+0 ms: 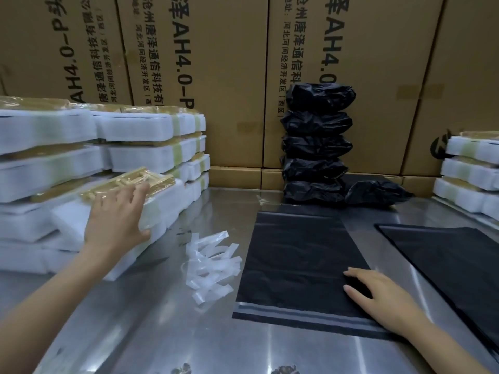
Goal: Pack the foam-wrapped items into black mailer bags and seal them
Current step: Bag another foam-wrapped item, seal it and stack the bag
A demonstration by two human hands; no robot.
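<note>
My left hand [116, 217] lies on a foam-wrapped item [162, 201] at the front of the left stack, fingers spread over its taped top and thumb at its near edge. An empty black mailer bag [297, 255] lies flat on the steel table, its grey adhesive strip toward me. My right hand [378, 292] rests flat on the bag's near right corner, fingers straight. Several sealed black packed bags [318, 141] stand piled against the cartons behind, with one more [375, 193] lying beside the pile.
White foam-wrapped items are stacked high at the left [81, 147] and lower at the right edge [469, 171]. A pile of flat black mailers [445, 260] lies right. Peeled clear strips [210, 263] lie between stack and bag. Cardboard cartons [216, 63] wall the back.
</note>
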